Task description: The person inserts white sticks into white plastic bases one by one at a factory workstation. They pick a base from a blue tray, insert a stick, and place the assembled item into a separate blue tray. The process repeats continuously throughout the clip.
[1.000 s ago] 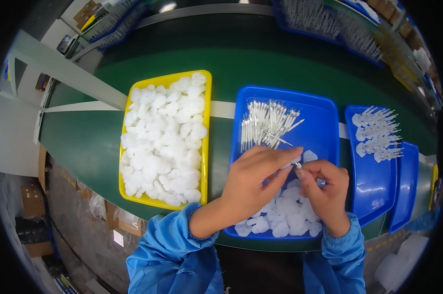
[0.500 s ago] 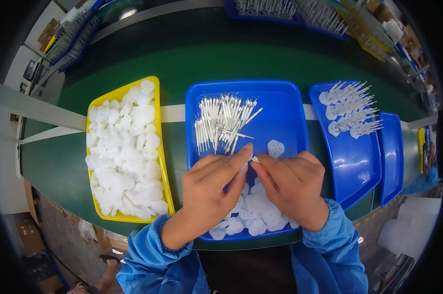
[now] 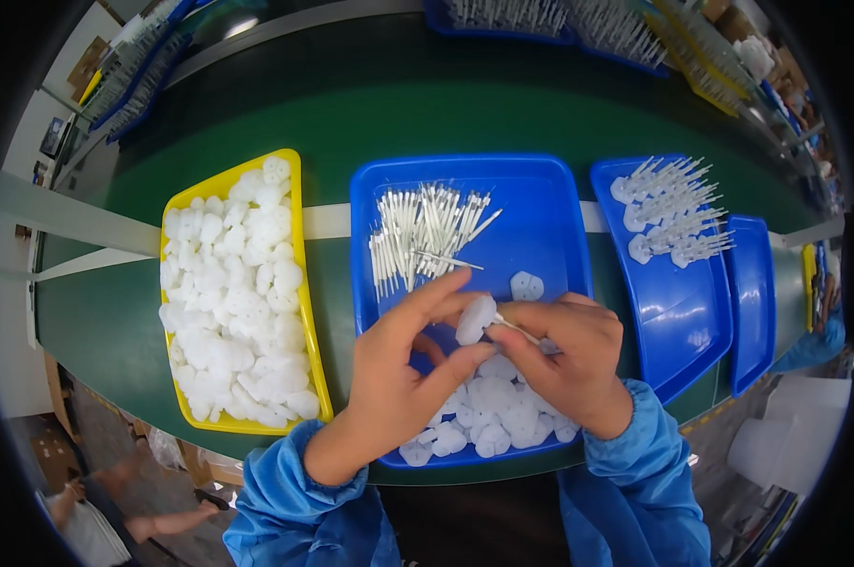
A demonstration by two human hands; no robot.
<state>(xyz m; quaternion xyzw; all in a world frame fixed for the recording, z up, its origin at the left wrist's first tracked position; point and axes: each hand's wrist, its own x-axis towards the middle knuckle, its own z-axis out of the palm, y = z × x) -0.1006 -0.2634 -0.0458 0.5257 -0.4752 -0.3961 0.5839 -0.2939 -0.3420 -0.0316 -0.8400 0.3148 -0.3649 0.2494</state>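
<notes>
Over the middle blue tray, my right hand (image 3: 573,354) pinches a thin white rod (image 3: 518,330) between thumb and fingers. A round white plastic disc (image 3: 475,320) sits at the rod's left end, its flat face turned to the left. My left hand (image 3: 403,354) is curled around the disc, thumb at its lower edge and a finger at its upper edge, the index finger stretched out above. Behind my hands lies a pile of thin white rods (image 3: 422,231) in the blue tray (image 3: 540,203). Loose white discs (image 3: 502,411) fill the tray's near end, and a single disc (image 3: 527,285) lies apart.
At left stands a yellow tray (image 3: 311,350) heaped with white discs. To the right, a blue tray (image 3: 677,326) carries rods standing on discs, beside another blue tray (image 3: 754,302). More filled trays (image 3: 502,24) line the far side of the green table (image 3: 351,118). A person's leg (image 3: 176,520) shows at lower left.
The disc and rod have come into view between my hands, turned sideways. My left fingers have opened out from a tight pinch. At lower left, the person on the floor has moved.
</notes>
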